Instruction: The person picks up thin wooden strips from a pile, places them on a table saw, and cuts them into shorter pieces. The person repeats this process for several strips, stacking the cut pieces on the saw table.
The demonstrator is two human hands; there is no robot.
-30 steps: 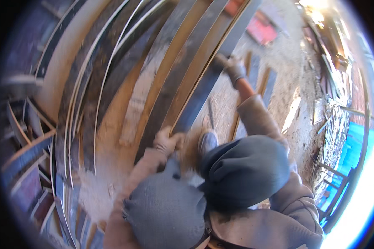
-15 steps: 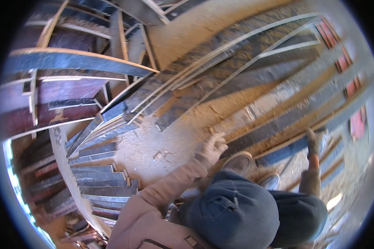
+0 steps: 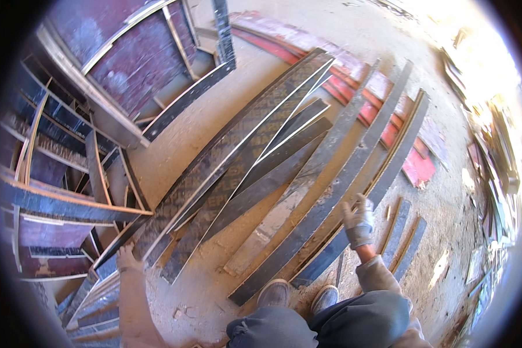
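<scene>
Dusty tan floor [image 3: 441, 214] extends right of the grey-gloved right hand [image 3: 358, 223], whose loosely spread fingers appear released over a long, narrow, dark-grey wooden plank [image 3: 399, 153]; contact unclear. Left hand [image 3: 130, 258] sits just beside the near end of a wide, dark, yellow-printed plywood sheet [image 3: 235, 139]; grip cannot be told.

Left hand [image 3: 129, 258] and right hand [image 3: 359, 223] way apart, knees [image 3: 359, 322] bent
Our left forearm [image 3: 138, 307] runs pretty much straight up from the lower edge, and honestly we can't make out that hand's grip. On the right our fingers [image 3: 347, 211] are loosely spread, with a strip of bare wrist [image 3: 365, 252] between hand and sleeve [image 3: 378, 275]. Both our shoes [image 3: 274, 293] point forward.
</scene>
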